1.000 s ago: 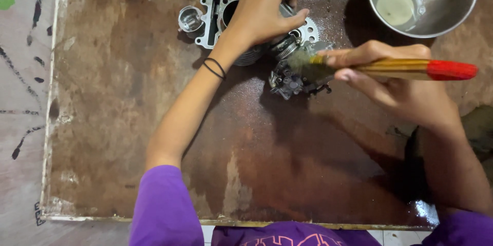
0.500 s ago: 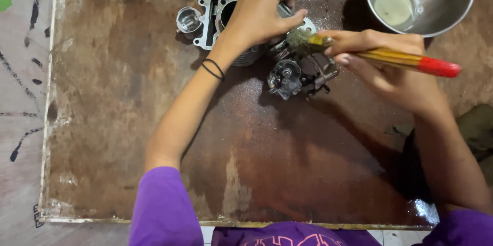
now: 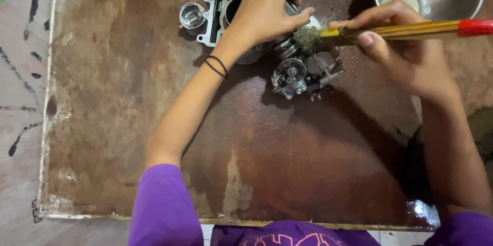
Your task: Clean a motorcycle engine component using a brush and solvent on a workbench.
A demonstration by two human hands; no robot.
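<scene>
A grimy grey carburetor (image 3: pixel 303 74) lies near the surface's far edge, right of centre. A wooden-handled paintbrush (image 3: pixel 400 30) with a red end lies level, bristles touching its top.

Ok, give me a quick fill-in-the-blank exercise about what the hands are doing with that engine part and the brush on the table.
1. The right hand holds a brush whose handle ends in a ____ tip.
2. The left hand wears thin black bands on its ____.
3. The metal bowl sits at the table's far ____ corner.
4. The bristles touch the small grey ____ part.

Missing words: red; wrist; right; engine
</scene>
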